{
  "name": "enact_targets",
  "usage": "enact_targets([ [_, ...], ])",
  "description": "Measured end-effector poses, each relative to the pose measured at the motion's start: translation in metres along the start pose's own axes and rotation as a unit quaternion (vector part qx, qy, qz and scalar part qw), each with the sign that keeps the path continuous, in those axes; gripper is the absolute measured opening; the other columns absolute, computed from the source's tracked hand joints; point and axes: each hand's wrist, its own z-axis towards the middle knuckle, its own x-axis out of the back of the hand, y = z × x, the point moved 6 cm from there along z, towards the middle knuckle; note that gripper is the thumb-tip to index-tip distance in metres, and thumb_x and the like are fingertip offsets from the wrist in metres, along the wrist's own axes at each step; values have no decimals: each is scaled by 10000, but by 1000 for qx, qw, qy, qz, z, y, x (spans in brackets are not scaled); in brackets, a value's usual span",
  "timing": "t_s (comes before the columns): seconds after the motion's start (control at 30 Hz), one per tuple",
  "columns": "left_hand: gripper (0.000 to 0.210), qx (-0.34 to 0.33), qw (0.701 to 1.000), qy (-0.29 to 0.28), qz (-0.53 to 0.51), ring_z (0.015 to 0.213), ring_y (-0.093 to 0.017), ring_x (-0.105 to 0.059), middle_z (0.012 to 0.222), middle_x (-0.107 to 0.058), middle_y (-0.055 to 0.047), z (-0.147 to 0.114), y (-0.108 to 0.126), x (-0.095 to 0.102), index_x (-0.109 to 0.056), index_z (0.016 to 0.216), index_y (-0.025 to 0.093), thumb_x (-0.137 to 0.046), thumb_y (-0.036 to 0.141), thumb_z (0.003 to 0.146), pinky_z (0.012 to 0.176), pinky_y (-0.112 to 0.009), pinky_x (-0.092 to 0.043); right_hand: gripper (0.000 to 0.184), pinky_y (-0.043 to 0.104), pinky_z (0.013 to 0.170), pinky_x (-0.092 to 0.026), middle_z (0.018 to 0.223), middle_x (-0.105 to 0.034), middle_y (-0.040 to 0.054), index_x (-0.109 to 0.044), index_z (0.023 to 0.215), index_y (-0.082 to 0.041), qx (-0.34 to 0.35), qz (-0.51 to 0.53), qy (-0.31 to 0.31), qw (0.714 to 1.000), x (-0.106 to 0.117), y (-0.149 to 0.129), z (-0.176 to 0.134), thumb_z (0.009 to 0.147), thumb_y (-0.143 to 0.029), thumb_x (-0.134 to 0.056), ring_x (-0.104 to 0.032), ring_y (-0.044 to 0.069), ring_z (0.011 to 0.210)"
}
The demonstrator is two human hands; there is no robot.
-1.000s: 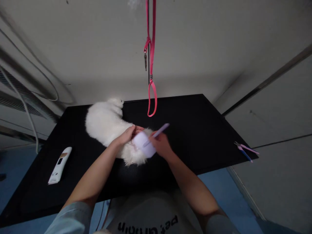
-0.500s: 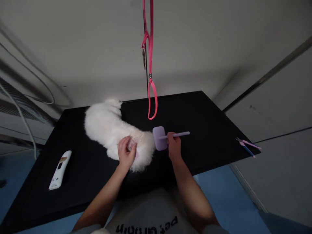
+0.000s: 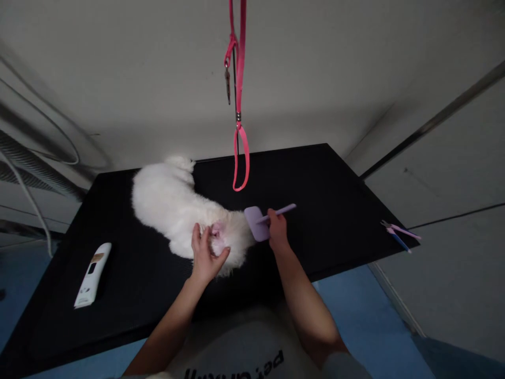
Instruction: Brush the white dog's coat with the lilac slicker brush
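A white, fluffy dog [image 3: 165,202] lies on a black table, its body stretching from the back left toward the middle. My left hand [image 3: 205,257] rests on the dog's head with fingers and thumb spread around the pink, bare-looking inside of an ear [image 3: 216,231]. In my right hand [image 3: 278,231] is the handle of a lilac slicker brush [image 3: 257,223]. The brush's flat back faces up, and its head touches the fur at the right side of the dog's head. Its bristles are hidden underneath.
White clippers [image 3: 93,275] lie at the table's [image 3: 315,184] left. Nail clippers [image 3: 399,233] with pink and blue handles lie near the right corner. A pink loop leash [image 3: 242,158] hangs over the back, beside a metal clip [image 3: 228,87]. Grey hoses [image 3: 39,163] run along the left wall.
My left fingers have spread from a pinch at the ear, exposing more of its pink inside. The brush has come against the head fur, its handle tilting further up.
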Motion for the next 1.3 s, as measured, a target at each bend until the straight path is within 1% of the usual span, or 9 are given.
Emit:
enact_targets([
  [0.27,671,-44,998,1,40,1413,-390,-162,1553,-86,-177,8,12,11,-463,1303,188,-730,338,706,1105,-553,-244,302,230,542,-359,579,-486,-58,-517,728,-188,-26,43,-6,999,-7,16,-3,622,-441,-640,-449,105,565],
  [0.43,576,-35,998,-15,58,1412,-367,-192,1510,-285,-164,35,14,14,-499,1295,198,-659,340,761,1115,-576,-166,322,253,588,-411,646,-569,-12,-525,747,-187,-16,37,-74,996,-15,-8,7,642,-468,-643,-512,130,604],
  [0.57,370,-40,996,-64,57,1339,-341,-367,1355,-528,-132,77,8,7,-614,1185,218,-543,303,832,1104,-580,-152,293,249,624,-423,702,-582,-8,-520,783,-192,77,62,31,995,-2,-39,15,697,-462,-594,-521,125,644],
  [0.73,345,-95,979,-173,53,1115,-272,-588,1159,-673,-113,105,-1,-7,-664,1096,190,-415,267,870,1072,-505,-269,255,243,584,-406,648,-586,-6,-548,710,-185,71,-18,-97,993,-28,-40,15,678,-429,-617,-521,131,624],
  [0.87,318,-95,982,-156,49,1083,-266,-606,1119,-693,-108,103,-8,-5,-690,1023,178,-435,246,847,1065,-478,-287,233,253,654,-432,750,-613,-1,-539,794,-201,144,36,12,989,-12,-45,8,727,-420,-578,-544,131,692],
  [1.0,317,-74,985,-151,36,1085,-271,-606,1089,-706,-96,102,-13,-4,-700,1006,190,-442,245,830,1072,-484,-277,230,259,640,-442,695,-604,-3,-542,740,-204,113,-28,-147,982,-28,-31,-6,705,-420,-616,-536,136,658],
  [1.13,308,-58,985,-163,25,1065,-283,-614,1051,-716,-90,102,-17,-5,-710,977,196,-461,272,814,1075,-493,-277,248,276,712,-455,817,-630,22,-549,807,-200,162,12,-53,985,-12,-32,-11,769,-446,-544,-561,150,761],
  [1.23,294,-65,982,-178,19,1015,-290,-630,1023,-722,-86,103,-18,-7,-716,962,207,-484,299,806,1065,-497,-296,192,291,722,-461,803,-638,21,-589,799,-209,165,-56,-226,958,-28,-28,-25,752,-394,-603,-574,159,753],
  [1.3,287,-75,980,-184,24,992,-292,-635,1013,-722,-90,105,-17,-9,-717,955,213,-484,301,812,1056,-500,-307,171,295,724,-463,793,-634,19,-592,793,-212,168,-48,-229,958,-25,-27,-30,766,-381,-591,-575,156,741],
])
